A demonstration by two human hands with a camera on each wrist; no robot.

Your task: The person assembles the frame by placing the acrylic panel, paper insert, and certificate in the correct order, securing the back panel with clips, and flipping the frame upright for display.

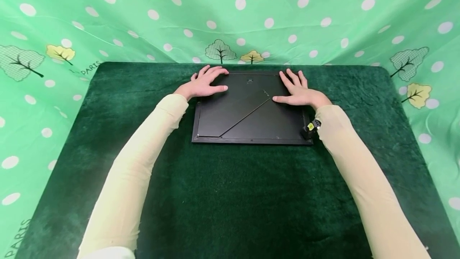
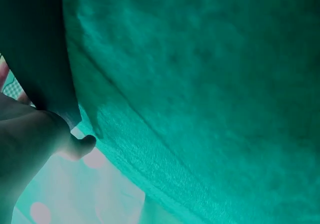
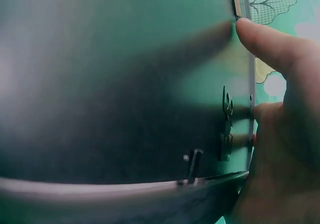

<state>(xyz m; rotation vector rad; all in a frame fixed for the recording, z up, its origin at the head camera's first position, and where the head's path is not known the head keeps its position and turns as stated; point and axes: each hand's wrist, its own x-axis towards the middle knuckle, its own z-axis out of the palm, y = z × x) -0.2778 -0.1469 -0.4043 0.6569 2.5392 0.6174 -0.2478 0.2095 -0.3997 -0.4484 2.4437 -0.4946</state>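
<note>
A black picture frame (image 1: 248, 121) lies back side up, with a slanted seam across its backing and a small hanger (image 1: 250, 80) near the far edge. On its far left corner rests my left hand (image 1: 205, 84), fingers spread toward the far edge and thumb pointing inward. My right hand (image 1: 298, 93) lies spread over the far right part, its thumb stretched inward across the backing. The right wrist view shows the dark backing close up, with small metal fittings (image 3: 227, 108) near the fingers. Only the frame's dark side (image 2: 40, 43) appears in the left wrist view.
Dark green velvety cloth (image 1: 230, 195) covers the table under the frame. Behind and at both sides hangs a light green curtain (image 1: 251, 23) with white dots and printed trees. A small black device (image 1: 311, 128) sits at the right wrist, overlapping the frame's near right corner.
</note>
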